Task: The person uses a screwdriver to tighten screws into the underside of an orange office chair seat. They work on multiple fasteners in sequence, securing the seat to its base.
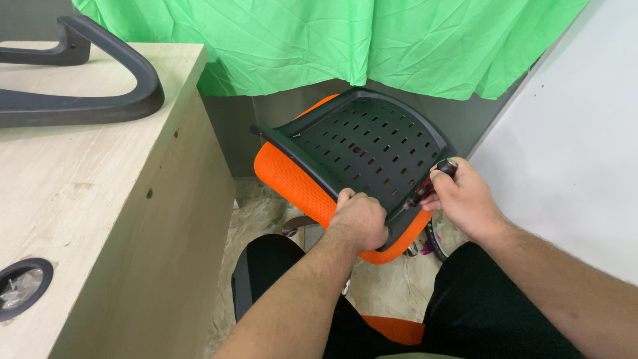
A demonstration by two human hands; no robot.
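At the far left a pale wooden desk [100, 199] fills the side of the room, with a black armrest [100, 93] lying flat on its top and a round cable hole [23, 287] near its front corner. Behind everything hangs a creased green cloth [332, 40].

In the middle, just beyond the person's knees, a chair seat [362, 149] is tipped up on edge. Its black slotted underside faces the person, and the orange cushion [292, 176] shows along the left and lower rim. Its long axis runs from near right up to far left.

The left hand [359, 223] is closed over the near lower edge of the seat, fingers curled on the rim, holding it steady. Just to the right, the right hand [465, 199] is wrapped around a screwdriver [432, 183] with a red and black handle. The shaft slants down and left, and its tip meets the black underside close beside the left hand; I cannot make out a screw there. Both hands sit at the seat's near right corner, the left one touching it, the right one reaching it only through the tool.

To the right stands a plain white wall [578, 146]. On the tiled floor [266, 213] below the seat some chair parts peek out, too hidden to name.
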